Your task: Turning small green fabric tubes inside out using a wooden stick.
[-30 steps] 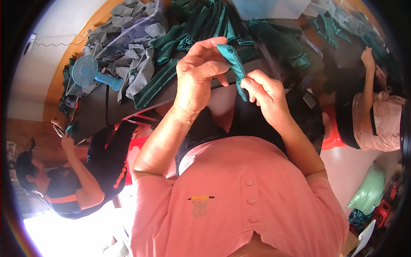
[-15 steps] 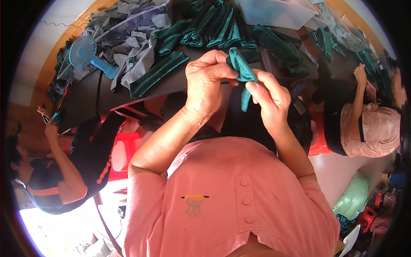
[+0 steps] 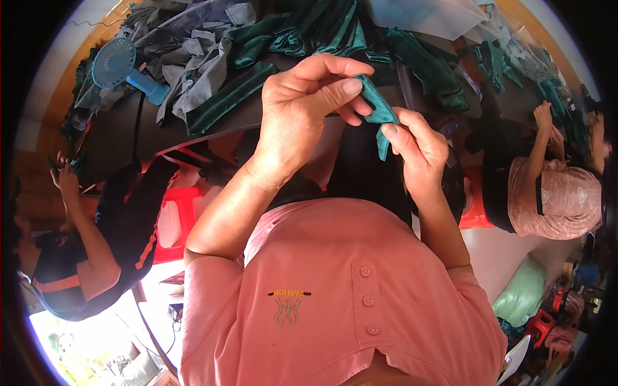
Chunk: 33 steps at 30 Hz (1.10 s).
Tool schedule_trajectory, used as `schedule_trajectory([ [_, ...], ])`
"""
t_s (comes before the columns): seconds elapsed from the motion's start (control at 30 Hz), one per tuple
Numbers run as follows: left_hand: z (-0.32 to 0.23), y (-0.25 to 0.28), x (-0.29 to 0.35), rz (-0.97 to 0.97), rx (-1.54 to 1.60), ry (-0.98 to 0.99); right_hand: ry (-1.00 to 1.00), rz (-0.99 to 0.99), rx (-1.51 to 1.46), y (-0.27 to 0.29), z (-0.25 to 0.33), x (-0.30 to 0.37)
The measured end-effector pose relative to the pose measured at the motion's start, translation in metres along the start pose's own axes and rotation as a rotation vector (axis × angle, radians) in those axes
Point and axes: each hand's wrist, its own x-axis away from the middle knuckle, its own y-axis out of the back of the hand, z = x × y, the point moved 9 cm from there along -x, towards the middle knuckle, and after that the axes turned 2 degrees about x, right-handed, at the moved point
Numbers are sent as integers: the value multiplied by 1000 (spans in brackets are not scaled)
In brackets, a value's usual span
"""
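Observation:
Between my two hands, above the table's near edge, is a small folded strip of green velvet fabric (image 3: 381,110). My left hand (image 3: 308,96) pinches its upper end between thumb and forefinger, the other fingers loosely curled behind. Lower down, my right hand (image 3: 421,145) grips the strip between thumb and forefinger, and a short tail of it hangs below. Beyond my hands, a flat green velvet strip (image 3: 228,100) lies on the dark table (image 3: 161,132), with a heap of green velvet strips (image 3: 325,32) behind it.
Grey fabric pieces (image 3: 199,71) pile up at the left beside a blue handheld fan (image 3: 116,63). A clear plastic bin (image 3: 428,16) stands at the back. Co-workers sit at the left (image 3: 80,264) and right (image 3: 553,193), near red stools (image 3: 177,222).
My left hand has shifted from the strip's middle to its upper end, moving slightly left. My right hand has moved slightly right and down, still pinching the fabric.

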Motion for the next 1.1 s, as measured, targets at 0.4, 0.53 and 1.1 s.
schedule_trajectory([
  [0.4,0,15,3,-69,99,-43,193,78,-57,-10,6,1],
  [0.53,-4,11,2,-35,61,-68,200,81,-120,-8,4,2],
  [1.1,10,-2,8,-101,107,27,-317,84,-807,-26,-34,29],
])
